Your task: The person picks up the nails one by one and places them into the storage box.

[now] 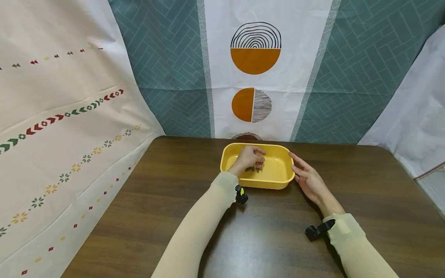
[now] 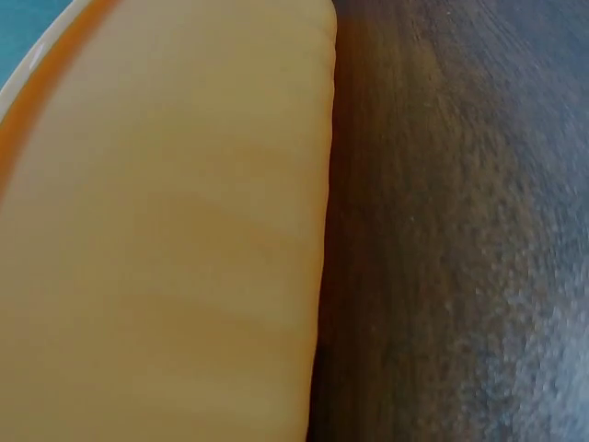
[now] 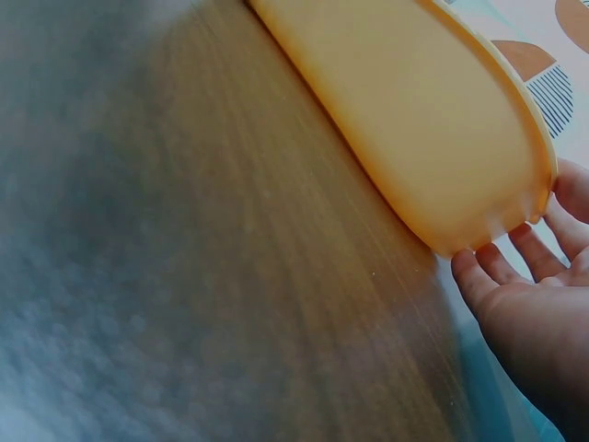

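Observation:
A yellow plastic tray point(image 1: 278, 170) with raised walls sits near the table's far edge. My left hand point(image 1: 247, 157) reaches over its near left wall, fingers curled and pinching a small thin item point(image 1: 263, 161) whose kind I cannot tell. Several small dark pieces point(image 1: 249, 169) lie on the tray floor below that hand, partly hidden by it. At the tray's right end, the straight fingers of my right hand point(image 1: 309, 179) touch the wall and rim. The right wrist view has these fingertips against the outer wall point(image 3: 460, 157). The left wrist view holds only the tray's outer side point(image 2: 184, 230) and the tabletop.
The dark brown wooden table point(image 1: 156, 216) extends around the tray on all sides. A teal and white patterned cloth point(image 1: 167, 69) hangs behind the far edge. Pale cloths hang at the left point(image 1: 69, 116) and right point(image 1: 420, 100).

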The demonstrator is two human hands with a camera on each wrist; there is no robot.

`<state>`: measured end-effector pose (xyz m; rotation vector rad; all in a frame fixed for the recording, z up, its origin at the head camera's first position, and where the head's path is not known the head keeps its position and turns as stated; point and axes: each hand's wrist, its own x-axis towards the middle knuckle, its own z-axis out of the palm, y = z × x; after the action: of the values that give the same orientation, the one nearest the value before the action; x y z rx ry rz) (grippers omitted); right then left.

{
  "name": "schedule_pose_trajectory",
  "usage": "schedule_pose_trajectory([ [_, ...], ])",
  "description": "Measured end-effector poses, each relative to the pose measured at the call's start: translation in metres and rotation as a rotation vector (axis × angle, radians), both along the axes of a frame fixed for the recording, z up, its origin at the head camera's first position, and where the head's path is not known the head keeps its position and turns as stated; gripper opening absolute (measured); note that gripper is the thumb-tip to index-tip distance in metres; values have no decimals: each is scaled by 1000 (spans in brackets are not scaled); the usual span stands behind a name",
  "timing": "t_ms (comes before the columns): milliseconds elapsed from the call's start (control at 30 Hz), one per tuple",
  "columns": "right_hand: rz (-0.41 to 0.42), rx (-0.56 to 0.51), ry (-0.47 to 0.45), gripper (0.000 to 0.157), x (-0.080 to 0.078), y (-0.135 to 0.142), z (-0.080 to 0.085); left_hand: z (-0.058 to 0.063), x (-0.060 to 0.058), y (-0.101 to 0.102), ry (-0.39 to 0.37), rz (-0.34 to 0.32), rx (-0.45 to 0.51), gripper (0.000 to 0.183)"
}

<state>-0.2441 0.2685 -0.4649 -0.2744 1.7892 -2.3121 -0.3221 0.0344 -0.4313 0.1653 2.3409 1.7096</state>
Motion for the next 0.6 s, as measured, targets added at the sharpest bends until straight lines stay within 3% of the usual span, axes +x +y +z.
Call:
schedule_pose_trajectory([
  [233, 0, -8, -7, 61, 0, 0, -1, -1, 0, -1, 13, -20, -24, 19],
  [600, 7, -8, -7, 61, -2, 0, -3, -3, -1, 0, 65, -42, -162, 14],
])
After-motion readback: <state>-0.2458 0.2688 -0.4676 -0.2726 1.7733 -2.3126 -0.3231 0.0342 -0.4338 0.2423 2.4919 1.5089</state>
